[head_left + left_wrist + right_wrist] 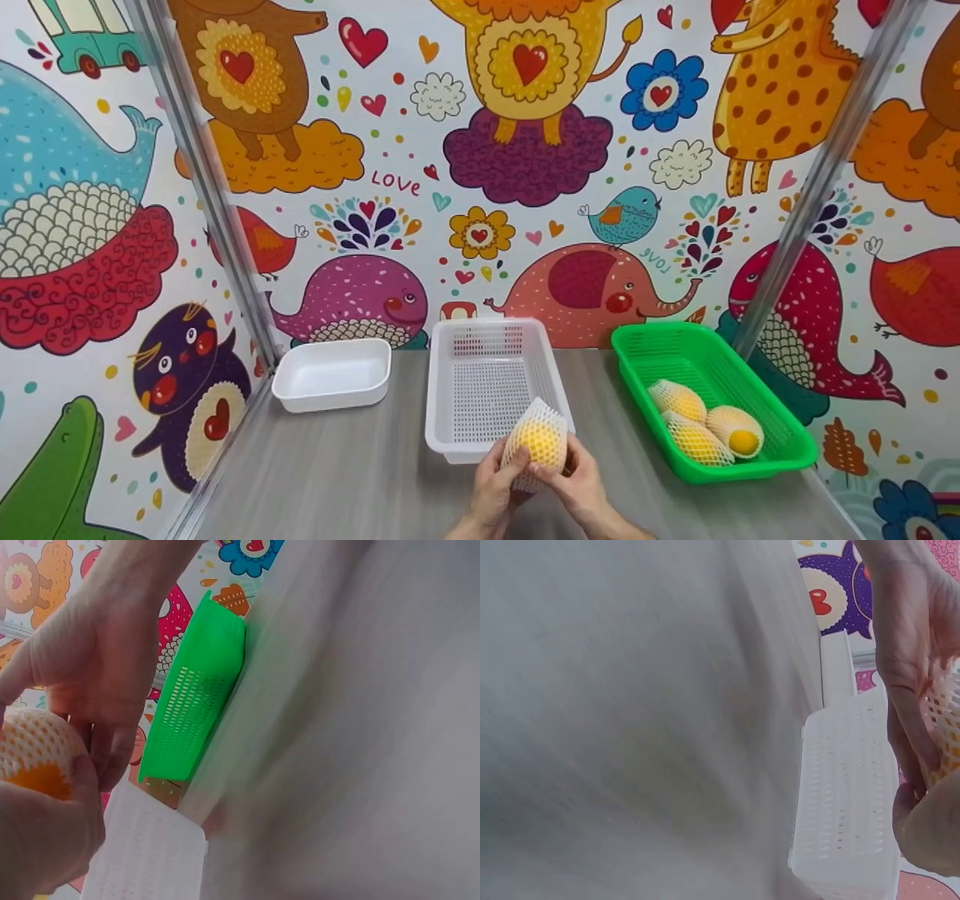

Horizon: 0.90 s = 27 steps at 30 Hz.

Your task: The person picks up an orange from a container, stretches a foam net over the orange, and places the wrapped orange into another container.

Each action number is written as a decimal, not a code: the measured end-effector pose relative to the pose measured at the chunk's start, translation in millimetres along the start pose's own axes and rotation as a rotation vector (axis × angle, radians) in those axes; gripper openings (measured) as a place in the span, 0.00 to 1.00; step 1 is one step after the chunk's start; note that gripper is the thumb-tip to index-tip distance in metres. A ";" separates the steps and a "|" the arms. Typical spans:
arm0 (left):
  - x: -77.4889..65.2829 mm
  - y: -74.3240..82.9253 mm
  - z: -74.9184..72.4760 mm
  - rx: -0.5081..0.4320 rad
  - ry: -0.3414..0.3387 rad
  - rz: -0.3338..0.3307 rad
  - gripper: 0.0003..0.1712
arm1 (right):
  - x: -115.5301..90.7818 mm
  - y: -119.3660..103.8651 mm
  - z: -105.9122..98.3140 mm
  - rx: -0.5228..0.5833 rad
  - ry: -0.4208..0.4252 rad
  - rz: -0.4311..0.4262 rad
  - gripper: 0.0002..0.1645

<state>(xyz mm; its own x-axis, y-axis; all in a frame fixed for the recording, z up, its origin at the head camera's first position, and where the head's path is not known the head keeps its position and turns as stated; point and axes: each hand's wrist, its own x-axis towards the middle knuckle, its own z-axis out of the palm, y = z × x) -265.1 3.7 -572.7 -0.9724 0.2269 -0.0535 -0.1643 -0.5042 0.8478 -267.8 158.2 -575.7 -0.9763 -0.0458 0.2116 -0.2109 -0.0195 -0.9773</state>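
A yellow fruit (541, 444) in a white foam net sleeve is held up between both hands, over the near edge of a white perforated basket (436, 405). My left hand (493, 484) grips it from the left, thumb across its front. My right hand (581, 480) holds its right side, with the thumb near the lower end of the net. In the left wrist view the fruit (34, 746) shows a bare yellow patch beneath the net. The right wrist view shows only part of the netted fruit (946, 716) at its edge.
At the right stands a green perforated basket (806, 450) with 3 netted yellow fruits (735, 431) in its near part. A small white tub (334, 375) stands at the left. All stand on a grey wood-grain table (337, 472), enclosed by cartoon-printed walls (525, 225).
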 end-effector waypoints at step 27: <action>6.8 -16.7 5.0 0.654 -0.153 0.331 0.19 | 28.0 -18.9 -64.0 -0.281 0.253 -0.035 0.45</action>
<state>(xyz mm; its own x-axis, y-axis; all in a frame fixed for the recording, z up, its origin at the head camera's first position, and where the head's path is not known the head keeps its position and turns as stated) -268.1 17.9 -584.5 -0.9122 0.2866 0.2927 0.3115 0.0213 0.9500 -294.2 221.2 -551.9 -0.9422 0.1987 0.2699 -0.2151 0.2593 -0.9415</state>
